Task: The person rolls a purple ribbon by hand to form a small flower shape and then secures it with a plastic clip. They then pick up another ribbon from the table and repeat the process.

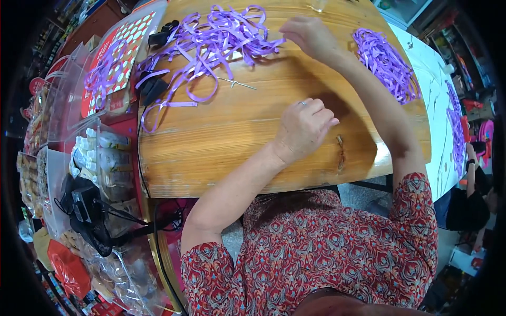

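A loose heap of shiny purple ribbon (pixel 226 34) lies at the far left and middle of the wooden table. My right hand (pixel 311 39) reaches over to the heap's right edge, its fingers bent together at a strand there. My left hand (pixel 305 129) hovers over the middle of the table as a loose fist, with a ring on one finger. What it holds, if anything, is hidden. Between the heap and my left hand lies a small thin silver metal tool (pixel 235 83). A second heap of purple ribbon (pixel 385 66) sits at the table's right side.
Black devices (pixel 154 88) rest by the table's left edge. Beyond it stand plastic bins (pixel 55 174), small bottles (pixel 108 150) and a red dotted package (pixel 118 55). On the right is a white marbled table (pixel 435 100) with more ribbon (pixel 454 126); another person's arm (pixel 470 168) shows beside it.
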Tool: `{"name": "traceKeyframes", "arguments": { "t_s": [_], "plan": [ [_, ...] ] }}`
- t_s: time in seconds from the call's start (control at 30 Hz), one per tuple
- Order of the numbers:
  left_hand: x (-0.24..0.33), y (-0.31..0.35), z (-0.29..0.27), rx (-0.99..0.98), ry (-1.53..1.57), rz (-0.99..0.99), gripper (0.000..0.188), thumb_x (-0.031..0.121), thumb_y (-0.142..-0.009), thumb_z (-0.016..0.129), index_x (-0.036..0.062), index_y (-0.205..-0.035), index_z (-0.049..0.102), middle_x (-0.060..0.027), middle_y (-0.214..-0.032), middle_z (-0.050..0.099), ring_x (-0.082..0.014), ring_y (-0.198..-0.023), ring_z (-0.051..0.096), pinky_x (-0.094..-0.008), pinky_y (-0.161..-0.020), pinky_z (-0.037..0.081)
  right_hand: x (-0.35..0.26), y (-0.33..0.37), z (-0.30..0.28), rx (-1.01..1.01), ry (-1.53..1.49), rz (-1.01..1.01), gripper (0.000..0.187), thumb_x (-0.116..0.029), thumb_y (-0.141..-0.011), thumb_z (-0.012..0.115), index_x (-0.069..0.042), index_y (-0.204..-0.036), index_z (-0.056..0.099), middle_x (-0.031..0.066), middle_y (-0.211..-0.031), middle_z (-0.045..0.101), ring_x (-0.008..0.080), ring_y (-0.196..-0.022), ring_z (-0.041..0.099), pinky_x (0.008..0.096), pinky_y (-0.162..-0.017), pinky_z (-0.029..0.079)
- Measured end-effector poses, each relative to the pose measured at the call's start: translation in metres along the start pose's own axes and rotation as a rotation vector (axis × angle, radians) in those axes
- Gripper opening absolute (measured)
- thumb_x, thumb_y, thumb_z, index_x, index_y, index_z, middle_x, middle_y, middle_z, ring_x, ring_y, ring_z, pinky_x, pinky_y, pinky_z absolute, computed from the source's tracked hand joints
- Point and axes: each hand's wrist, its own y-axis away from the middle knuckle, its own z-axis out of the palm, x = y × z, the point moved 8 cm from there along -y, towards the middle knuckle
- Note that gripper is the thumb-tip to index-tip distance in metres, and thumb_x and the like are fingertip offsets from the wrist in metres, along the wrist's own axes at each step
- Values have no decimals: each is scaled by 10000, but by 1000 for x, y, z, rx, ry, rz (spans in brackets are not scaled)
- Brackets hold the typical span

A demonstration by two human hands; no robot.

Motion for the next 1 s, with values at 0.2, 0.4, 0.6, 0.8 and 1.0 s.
{"name": "traceKeyframes", "arguments": {
  "t_s": [0.2, 0.4, 0.6, 0.8, 1.0],
  "plan": [
    [8, 0, 0, -15, -6, 32, 133, 151, -742, 627, 78, -672, 540, -69, -697, 478, -242, -687, 524, -366, -614, 430, 8, -34, 46, -20, 156, -106, 200, -84, -735, 642, -125, -928, 670, 93, -936, 628, 280, -899, 589, 387, -754, 476],
    [17, -2, -13, 24, 7, 48, 138, 142, -743, 650, 76, -677, 548, -67, -671, 474, -233, -644, 528, -346, -578, 443, 1, -39, 44, -150, 332, -49, 180, -109, -738, 644, -136, -915, 665, 80, -948, 624, 280, -899, 587, 354, -770, 463],
    [20, -2, -10, 37, -7, 79, 136, 149, -748, 645, 82, -678, 551, -70, -670, 472, -234, -651, 529, -348, -582, 447, 34, -26, -43, 203, -483, 406, 154, -128, -797, 622, -54, -930, 649, 71, -893, 640, 214, -845, 607, 283, -749, 472],
    [1, 5, -20, 117, 38, 20, 114, 130, -761, 627, 65, -703, 554, -86, -689, 503, -256, -686, 535, -366, -611, 436, -32, 0, -184, 682, -455, 256, 131, -78, -825, 593, 2, -929, 599, 78, -873, 622, 139, -757, 594, 227, -650, 470],
    [-14, 1, -51, 412, 57, -69, 335, 127, -788, 633, -5, -1076, 524, -170, -953, 536, -330, -835, 539, -378, -734, 452, -37, 72, -125, 245, -586, 172, 186, 35, -839, 529, 9, -1002, 616, 50, -923, 633, 147, -849, 588, 264, -752, 463]
  ]
}}
